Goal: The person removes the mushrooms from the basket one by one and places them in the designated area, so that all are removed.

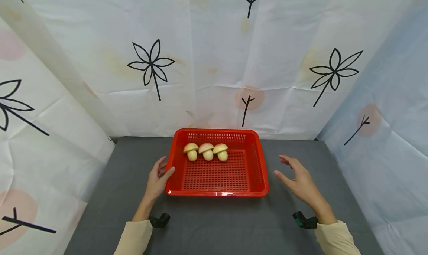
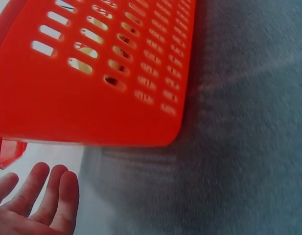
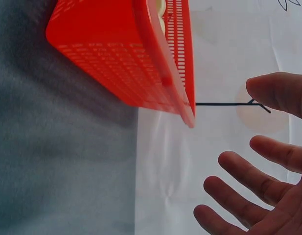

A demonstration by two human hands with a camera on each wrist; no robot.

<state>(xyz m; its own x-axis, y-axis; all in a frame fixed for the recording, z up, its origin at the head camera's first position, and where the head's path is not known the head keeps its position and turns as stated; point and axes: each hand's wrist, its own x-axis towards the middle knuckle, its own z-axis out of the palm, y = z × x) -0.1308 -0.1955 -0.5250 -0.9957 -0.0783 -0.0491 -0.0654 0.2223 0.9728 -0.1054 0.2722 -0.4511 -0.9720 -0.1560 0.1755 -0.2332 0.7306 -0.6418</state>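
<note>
A red plastic basket (image 1: 215,193) with slotted walls sits on the grey table. Inside it, three mushrooms (image 1: 207,152) with pale stems and yellowish-pink caps line up in a row toward the back left. My left hand (image 1: 158,179) is at the basket's left side, its thumb tip overlapping the rim in the head view. In the left wrist view the fingers (image 2: 67,196) look loosely extended beside the basket wall. My right hand (image 1: 299,180) hovers to the right of the basket, apart from it, fingers spread and nothing held.
The grey tabletop (image 1: 214,229) extends around the basket. White patterned cloth (image 1: 207,62) hangs close behind the table, with more cloth at both sides. Each wrist carries a black camera band (image 1: 159,221).
</note>
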